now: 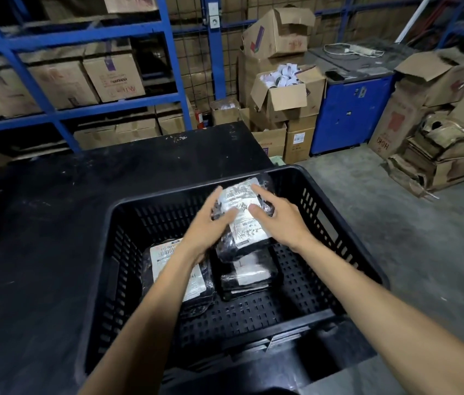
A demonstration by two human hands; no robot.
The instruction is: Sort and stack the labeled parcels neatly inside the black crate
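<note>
Black slotted plastic crate (347, 253), near rim closest. Left: flat black-wrapped parcel with white label (180, 277) lying on crate floor. Left hand (210, 223) and right hand (277, 216), fingers spread, press either side of a raised black labeled parcel (242, 218) above the right-hand parcel stack (249, 276). Advice: lower flat, label up, edges squared.

There is one black crate (347, 232), and three parcels with white labels are in it: one at the left (168, 266), one up high in the middle (246, 223), and one lower down (249, 276). Two hands reach in, a left hand (210, 226) and a right hand (282, 215).
</note>
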